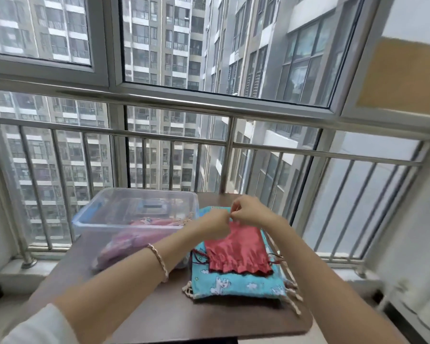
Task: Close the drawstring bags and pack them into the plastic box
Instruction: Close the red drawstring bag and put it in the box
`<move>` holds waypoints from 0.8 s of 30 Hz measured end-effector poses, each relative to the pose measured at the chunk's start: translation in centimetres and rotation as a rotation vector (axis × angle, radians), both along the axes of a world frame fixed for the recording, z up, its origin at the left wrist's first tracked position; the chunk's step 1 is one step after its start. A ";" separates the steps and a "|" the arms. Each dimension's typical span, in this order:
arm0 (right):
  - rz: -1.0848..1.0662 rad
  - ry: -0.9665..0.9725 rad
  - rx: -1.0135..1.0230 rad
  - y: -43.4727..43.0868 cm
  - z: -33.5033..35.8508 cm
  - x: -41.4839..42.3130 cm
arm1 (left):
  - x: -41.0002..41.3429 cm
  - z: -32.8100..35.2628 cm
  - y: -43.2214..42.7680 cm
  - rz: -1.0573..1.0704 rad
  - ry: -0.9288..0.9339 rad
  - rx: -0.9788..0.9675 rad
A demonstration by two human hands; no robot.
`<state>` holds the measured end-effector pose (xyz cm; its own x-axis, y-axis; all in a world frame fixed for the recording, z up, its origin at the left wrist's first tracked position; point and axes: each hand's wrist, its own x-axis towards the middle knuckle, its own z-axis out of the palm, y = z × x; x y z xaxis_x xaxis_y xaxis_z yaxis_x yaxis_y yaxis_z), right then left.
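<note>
red bag [236, 254], right side of table [159, 309]: likely soft, light cloth (it sags); your left hand [215, 223] and right hand [246, 209] pinch its far edge, fingers curled; pull by the cords [198, 255].

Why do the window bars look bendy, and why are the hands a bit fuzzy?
Head view: the wide lens bows the railing toward the edges; the left hand and right hand, pinching the red bag, look smeared, probably from moving; daylight is soft.
</note>
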<state>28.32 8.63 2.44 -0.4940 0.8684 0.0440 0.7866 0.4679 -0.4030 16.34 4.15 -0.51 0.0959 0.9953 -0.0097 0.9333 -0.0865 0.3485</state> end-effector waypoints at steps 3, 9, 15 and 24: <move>-0.053 -0.118 -0.112 0.1 -4.6 3.0 | 2.0 -2.4 -0.4 -0.040 0.160 -0.123; -0.144 -0.541 -0.018 -0.9 -11.6 6.7 | 2.3 -7.9 -0.9 0.049 0.464 -0.225; -0.207 -0.411 0.083 -0.5 -11.9 6.9 | 1.6 -9.0 -2.0 0.091 0.478 0.018; -0.256 0.242 0.108 -0.6 -4.2 8.4 | -0.6 -4.9 -3.2 0.052 -0.284 0.206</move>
